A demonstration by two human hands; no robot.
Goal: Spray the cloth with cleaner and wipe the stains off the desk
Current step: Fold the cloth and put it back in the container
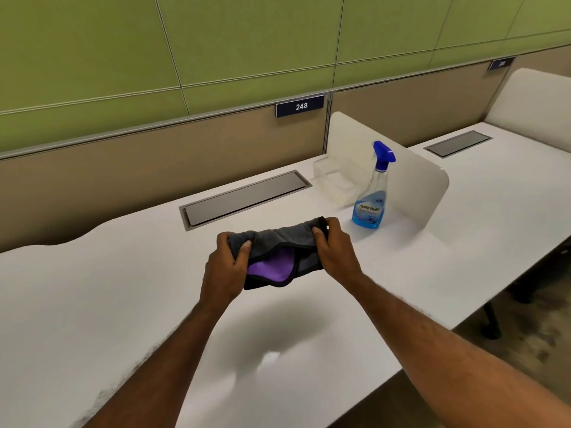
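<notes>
The cloth (pixel 279 254) (grey outside, purple inside) hangs above the white desk (pixel 92 304), pinched at one end by the left hand (pixel 227 267) and at the other by the right hand (pixel 332 250). Beyond the right-hand grip stands the spray bottle (pixel 372 193), upright, apart from both hands.

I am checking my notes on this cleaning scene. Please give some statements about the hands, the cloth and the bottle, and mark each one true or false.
1. Both hands hold the cloth. True: the left hand and right hand each have a grip on one end.
2. The spray bottle lies on its side. False: it stands upright on the desk.
3. The right hand holds the bottle. False: the bottle stands untouched, beyond that hand.
4. The cloth is grey with a purple side. True.
5. The sign reads 248. True.
</notes>
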